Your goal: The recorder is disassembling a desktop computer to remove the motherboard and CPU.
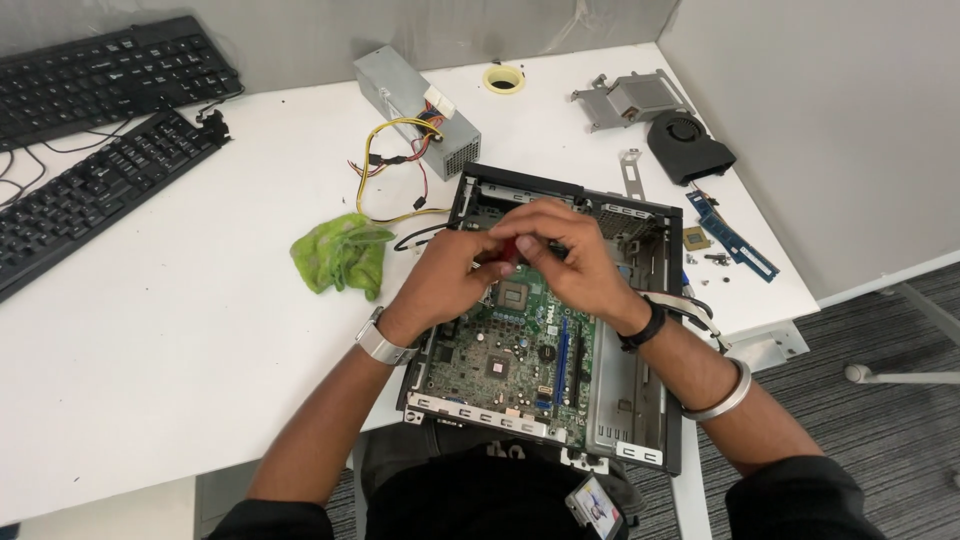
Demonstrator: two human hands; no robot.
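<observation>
Working this step well probably means steadying the case and keeping the tool upright over the board. The left hand curls its fingers together around a small red-handled tool, and the right hand pinches it from above. The open computer case lies at the near right table edge, its green motherboard exposed, socket bare.

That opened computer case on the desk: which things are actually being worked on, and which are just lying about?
In use:
computer case
circuit board
small red thing, pinched between left hand and right hand

Lying about:
green cloth
power supply box
two keyboards
tape roll
black fan
metal bracket
</observation>
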